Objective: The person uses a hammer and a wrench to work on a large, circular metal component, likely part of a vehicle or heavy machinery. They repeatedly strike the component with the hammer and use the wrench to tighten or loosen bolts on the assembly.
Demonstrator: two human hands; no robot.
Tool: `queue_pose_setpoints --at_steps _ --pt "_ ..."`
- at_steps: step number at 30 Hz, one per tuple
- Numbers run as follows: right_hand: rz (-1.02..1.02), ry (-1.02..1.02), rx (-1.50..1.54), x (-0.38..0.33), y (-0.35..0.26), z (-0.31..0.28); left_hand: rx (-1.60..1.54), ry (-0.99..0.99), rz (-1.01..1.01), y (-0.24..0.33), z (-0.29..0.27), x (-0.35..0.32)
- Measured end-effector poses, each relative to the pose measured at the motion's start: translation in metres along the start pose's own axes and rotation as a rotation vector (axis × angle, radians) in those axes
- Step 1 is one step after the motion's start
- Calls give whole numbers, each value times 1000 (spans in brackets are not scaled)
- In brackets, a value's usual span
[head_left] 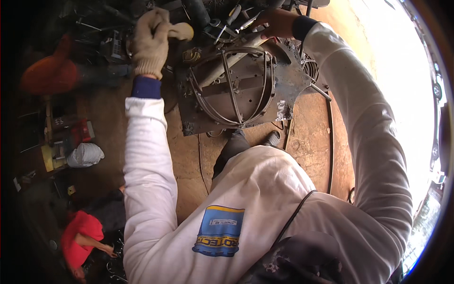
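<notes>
My left hand, in a beige knit glove, is raised over the table's far left. Its fingers are curled round a pale, round-ended piece whose kind is unclear. My bare right hand reaches to the table's far side, near the upper end of a grey metal tube. Its fingers are dark and partly lost among the tools. Between my arms, a round cage of bent metal bars lies on the dark metal tabletop, with the tube running slantwise through it.
Wrenches and a screwdriver crowd the far edge, beside a yellow-black tape measure. Coiled wire hangs at right. A black cable crosses the floor. People in orange and red are at left, near a white sack.
</notes>
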State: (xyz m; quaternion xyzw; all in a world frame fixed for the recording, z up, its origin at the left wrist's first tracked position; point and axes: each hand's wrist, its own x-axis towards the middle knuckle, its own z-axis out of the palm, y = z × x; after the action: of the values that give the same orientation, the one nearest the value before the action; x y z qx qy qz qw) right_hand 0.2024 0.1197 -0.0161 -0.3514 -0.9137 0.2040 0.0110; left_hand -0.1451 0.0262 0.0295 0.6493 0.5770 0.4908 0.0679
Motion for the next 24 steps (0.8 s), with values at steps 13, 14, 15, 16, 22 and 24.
queue_pose_setpoints --at_steps 13,14,15,16,22,24 --pt "-164 -228 -120 29 27 35 -322 -903 -138 -66 56 -2" --pt "-91 -244 -56 31 19 32 -282 -914 -133 -71 49 -1" --pt "-20 -262 8 29 11 24 -241 -924 -129 -73 41 -2" --pt "60 -273 69 27 4 14 -246 -891 -158 -65 30 -1" --pt "-328 -282 28 19 31 -9 -271 -622 -285 -32 -23 -34" --pt "-299 -286 78 10 37 -11 -317 -511 -349 -29 -25 -53"
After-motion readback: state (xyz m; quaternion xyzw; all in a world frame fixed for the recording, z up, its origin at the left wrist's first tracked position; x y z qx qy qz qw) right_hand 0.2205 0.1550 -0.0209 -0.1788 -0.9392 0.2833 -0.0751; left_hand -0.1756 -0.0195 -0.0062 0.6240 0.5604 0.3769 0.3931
